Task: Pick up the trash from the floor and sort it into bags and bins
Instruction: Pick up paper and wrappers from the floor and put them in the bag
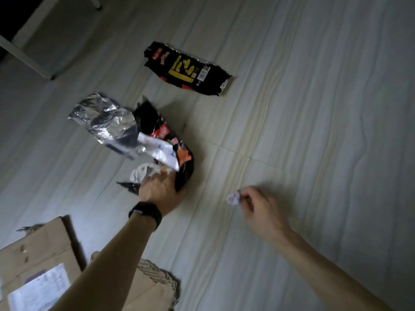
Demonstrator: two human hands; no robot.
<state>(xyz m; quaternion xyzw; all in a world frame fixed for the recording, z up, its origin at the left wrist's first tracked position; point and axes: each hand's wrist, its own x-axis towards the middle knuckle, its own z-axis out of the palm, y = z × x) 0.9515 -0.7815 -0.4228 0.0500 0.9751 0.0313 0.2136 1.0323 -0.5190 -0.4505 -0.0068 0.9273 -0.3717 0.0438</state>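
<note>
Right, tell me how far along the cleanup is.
Done: nothing visibly sorted; no bag or bin shows. In hand: left hand grips a wrapper bundle, right hand pinches a paper wad. Left: the black packet lying on the floor, plus the cardboard.

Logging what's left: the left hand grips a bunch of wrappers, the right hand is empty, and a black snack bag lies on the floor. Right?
The right hand is not empty: the head view shows it pinching a small crumpled scrap. The rest stands.
</note>
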